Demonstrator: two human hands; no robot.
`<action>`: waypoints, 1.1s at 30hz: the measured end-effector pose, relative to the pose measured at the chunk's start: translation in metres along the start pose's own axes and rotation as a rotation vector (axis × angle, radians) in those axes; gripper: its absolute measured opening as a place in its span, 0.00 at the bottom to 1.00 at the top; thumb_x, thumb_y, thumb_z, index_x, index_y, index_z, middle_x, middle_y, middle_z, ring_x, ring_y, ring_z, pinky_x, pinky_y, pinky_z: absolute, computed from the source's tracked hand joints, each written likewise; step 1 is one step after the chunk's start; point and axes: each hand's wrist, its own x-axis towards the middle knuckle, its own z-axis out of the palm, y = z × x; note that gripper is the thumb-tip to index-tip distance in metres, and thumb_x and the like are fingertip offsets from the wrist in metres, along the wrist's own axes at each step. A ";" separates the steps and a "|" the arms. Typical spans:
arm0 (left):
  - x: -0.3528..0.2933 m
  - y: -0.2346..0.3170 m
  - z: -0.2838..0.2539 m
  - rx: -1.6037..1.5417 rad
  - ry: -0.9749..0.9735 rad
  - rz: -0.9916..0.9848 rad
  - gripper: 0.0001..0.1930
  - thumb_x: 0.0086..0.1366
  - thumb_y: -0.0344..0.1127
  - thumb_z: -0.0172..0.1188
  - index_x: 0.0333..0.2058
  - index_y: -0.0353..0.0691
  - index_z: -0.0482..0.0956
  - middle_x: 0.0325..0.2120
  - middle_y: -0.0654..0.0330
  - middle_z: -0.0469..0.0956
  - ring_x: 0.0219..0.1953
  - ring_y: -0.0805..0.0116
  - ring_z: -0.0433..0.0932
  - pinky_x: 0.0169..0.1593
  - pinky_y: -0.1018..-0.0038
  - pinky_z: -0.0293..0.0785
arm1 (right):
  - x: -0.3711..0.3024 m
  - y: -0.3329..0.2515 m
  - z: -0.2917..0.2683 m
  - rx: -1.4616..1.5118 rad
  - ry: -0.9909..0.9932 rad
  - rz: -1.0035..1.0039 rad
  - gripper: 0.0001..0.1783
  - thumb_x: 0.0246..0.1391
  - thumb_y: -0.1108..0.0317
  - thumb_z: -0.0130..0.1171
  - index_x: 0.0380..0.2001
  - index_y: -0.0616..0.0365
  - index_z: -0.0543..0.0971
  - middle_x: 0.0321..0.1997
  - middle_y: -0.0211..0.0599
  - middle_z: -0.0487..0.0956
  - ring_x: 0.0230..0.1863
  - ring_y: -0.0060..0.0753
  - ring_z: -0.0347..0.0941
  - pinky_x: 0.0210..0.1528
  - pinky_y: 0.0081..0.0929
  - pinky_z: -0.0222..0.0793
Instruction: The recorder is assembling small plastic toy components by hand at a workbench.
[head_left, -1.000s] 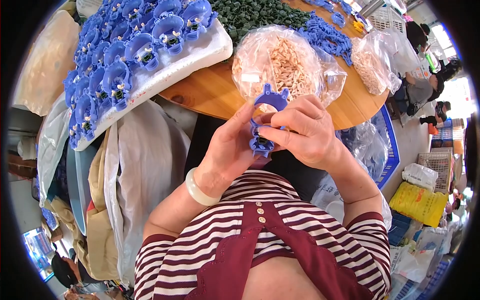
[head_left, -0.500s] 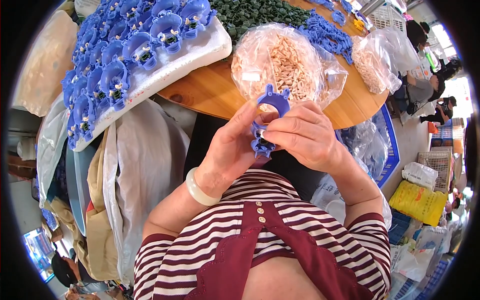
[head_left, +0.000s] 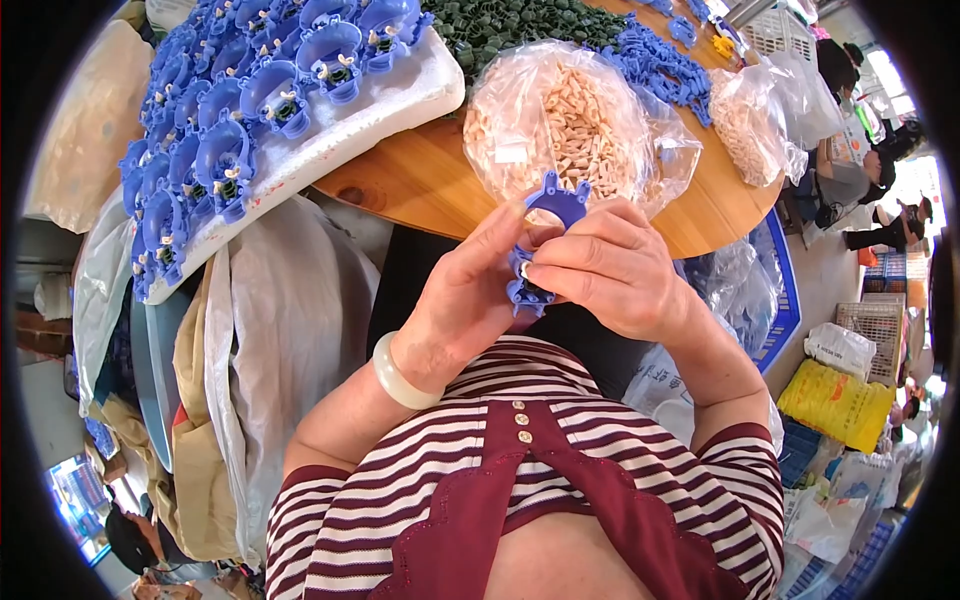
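Round and wooden, the table (head_left: 420,180) is crowded: a white foam tray (head_left: 400,105) packed with finished blue parts (head_left: 230,120) at the person's left, a heap of dark green pieces (head_left: 510,25) at the far side, and a clear bag of small beige pegs (head_left: 570,130) just beyond the hands. Both hands meet above the lap, near the table edge, around one blue plastic part (head_left: 540,245) whose ring sticks up between them. The left hand (head_left: 465,305), with a pale bangle (head_left: 400,375) at its wrist, is curled round the part's lower end, thumb up against the ring. The right hand (head_left: 610,275) is closed over the other side, its fingertips (head_left: 535,270) pinched at the middle of the part; whether they hold a peg there I cannot tell. My worry is the grip: the part hangs over the lap, not the table, so a slip of the thumb would likely drop it to the cluttered floor. A small piece pressed in crooked could jam or spring away. The bag lies open near the edge, and an elbow nudge might spill it.
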 end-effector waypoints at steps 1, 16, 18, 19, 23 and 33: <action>0.001 0.000 -0.002 -0.001 -0.007 -0.003 0.15 0.65 0.45 0.51 0.46 0.44 0.71 0.37 0.66 0.73 0.38 0.74 0.72 0.36 0.76 0.68 | 0.000 0.000 0.000 -0.003 -0.007 0.000 0.14 0.33 0.69 0.61 0.30 0.56 0.78 0.33 0.26 0.77 0.31 0.27 0.70 0.34 0.26 0.62; 0.002 -0.003 -0.001 0.036 -0.032 0.049 0.17 0.67 0.42 0.47 0.51 0.42 0.67 0.40 0.66 0.72 0.41 0.76 0.71 0.41 0.77 0.68 | 0.004 -0.001 0.000 -0.045 -0.201 0.061 0.13 0.35 0.68 0.55 0.30 0.55 0.78 0.33 0.25 0.71 0.33 0.27 0.67 0.37 0.27 0.60; 0.002 -0.004 -0.003 0.036 0.007 0.045 0.17 0.66 0.43 0.48 0.50 0.42 0.68 0.41 0.66 0.73 0.41 0.76 0.71 0.42 0.77 0.68 | 0.003 -0.003 0.002 -0.041 -0.199 0.077 0.13 0.34 0.69 0.56 0.30 0.55 0.78 0.33 0.25 0.71 0.33 0.27 0.67 0.37 0.28 0.60; 0.003 -0.004 -0.008 0.029 -0.026 0.036 0.18 0.66 0.43 0.48 0.50 0.42 0.67 0.41 0.65 0.73 0.41 0.76 0.71 0.42 0.77 0.68 | 0.002 -0.003 0.003 -0.038 -0.197 0.091 0.13 0.34 0.69 0.57 0.30 0.54 0.78 0.33 0.25 0.71 0.33 0.27 0.67 0.37 0.28 0.61; 0.004 -0.005 -0.005 0.036 -0.059 0.064 0.18 0.65 0.44 0.49 0.50 0.42 0.67 0.41 0.64 0.73 0.41 0.74 0.72 0.41 0.77 0.69 | -0.002 -0.004 0.001 -0.014 -0.143 0.122 0.15 0.33 0.71 0.60 0.31 0.54 0.78 0.32 0.26 0.72 0.32 0.28 0.68 0.36 0.29 0.61; 0.002 -0.006 -0.008 0.030 -0.076 0.025 0.19 0.64 0.45 0.49 0.50 0.42 0.67 0.40 0.63 0.74 0.39 0.73 0.73 0.37 0.75 0.71 | -0.007 -0.009 0.004 -0.010 0.049 0.198 0.12 0.35 0.71 0.68 0.28 0.54 0.79 0.28 0.27 0.74 0.26 0.30 0.68 0.29 0.26 0.61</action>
